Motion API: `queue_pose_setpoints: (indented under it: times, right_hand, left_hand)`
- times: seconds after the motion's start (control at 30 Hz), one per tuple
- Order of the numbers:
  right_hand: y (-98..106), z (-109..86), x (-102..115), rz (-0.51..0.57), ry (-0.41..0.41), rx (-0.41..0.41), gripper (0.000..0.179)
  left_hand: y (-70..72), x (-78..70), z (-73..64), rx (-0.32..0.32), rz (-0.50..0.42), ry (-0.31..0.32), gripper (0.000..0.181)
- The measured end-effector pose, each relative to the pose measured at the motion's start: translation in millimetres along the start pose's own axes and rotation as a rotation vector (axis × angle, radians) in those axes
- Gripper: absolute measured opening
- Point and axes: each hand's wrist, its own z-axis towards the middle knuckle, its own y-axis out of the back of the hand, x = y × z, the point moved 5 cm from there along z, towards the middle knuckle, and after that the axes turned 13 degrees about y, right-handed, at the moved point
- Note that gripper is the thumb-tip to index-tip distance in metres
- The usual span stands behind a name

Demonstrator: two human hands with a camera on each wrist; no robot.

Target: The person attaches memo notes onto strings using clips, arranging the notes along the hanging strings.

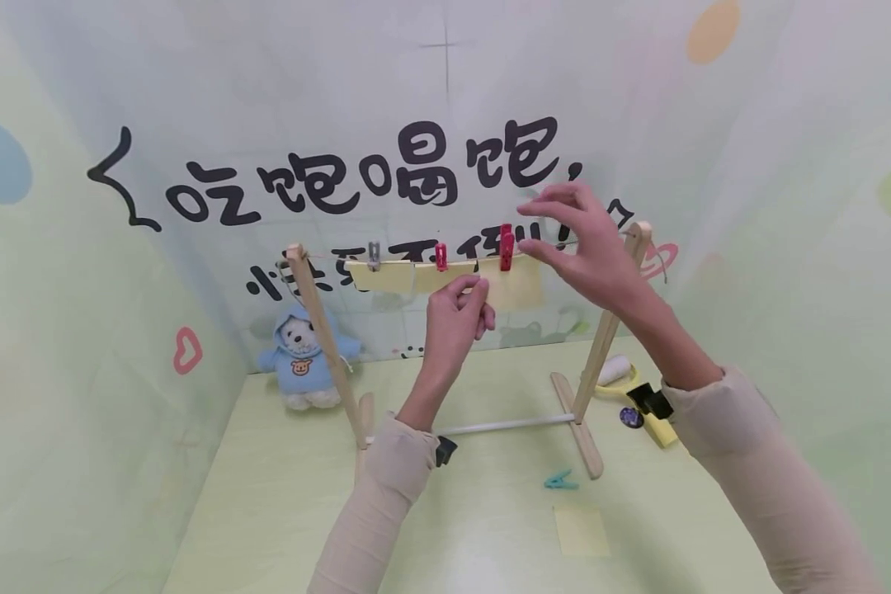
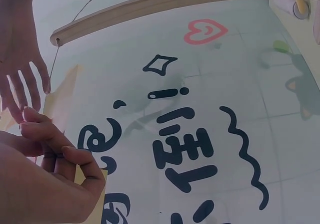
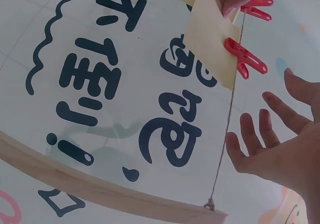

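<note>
Three pale yellow paper sheets hang on a string. A grey clothespin (image 1: 374, 256) clips the left sheet (image 1: 386, 278), a red one (image 1: 441, 256) the middle sheet (image 1: 438, 274), and another red clothespin (image 1: 506, 247) the right sheet (image 1: 520, 287). My left hand (image 1: 456, 318) pinches the right sheet near its left edge, thumb against the paper in the right wrist view. Just right of that sheet's clothespin, my right hand (image 1: 590, 247) is raised with fingers spread and holds nothing. The right wrist view shows it apart from the red clothespin (image 3: 245, 58).
The string runs between two wooden posts (image 1: 594, 363) joined by a white rod (image 1: 508, 425). On the table lie a teal clothespin (image 1: 561, 480) and a yellow sheet (image 1: 582, 530). A blue-hooded plush toy (image 1: 304, 363) sits left; a yellow tape-like item (image 1: 661, 431) lies right.
</note>
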Motion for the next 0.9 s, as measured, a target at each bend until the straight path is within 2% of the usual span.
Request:
queue_pose_setpoints:
  times: [0.2,0.47,0.6,0.77,0.9]
  right_hand:
    - [19.5,-31.1,20.9,-0.002,0.035,-0.081,0.031]
    - [30.3,-72.5,36.5,-0.001,0.106,-0.052,0.038]
    - [29.7,-103.4,35.1,0.009,0.119,-0.042,0.027]
    - [17.0,-153.5,25.8,0.029,0.083,-0.046,0.026]
    - [3.6,-192.0,18.0,0.041,-0.012,-0.023,0.043]
  left_hand:
    - [0.0,3.2,1.4,0.0,-0.002,0.008,0.026]
    - [1.2,12.7,2.3,0.009,0.019,0.009,0.026]
    - [-1.0,20.5,3.6,0.033,0.047,0.019,0.027]
    - [-3.0,32.7,6.1,0.056,0.06,0.038,0.028]
    - [-2.7,42.4,6.6,0.053,0.049,0.05,0.027]
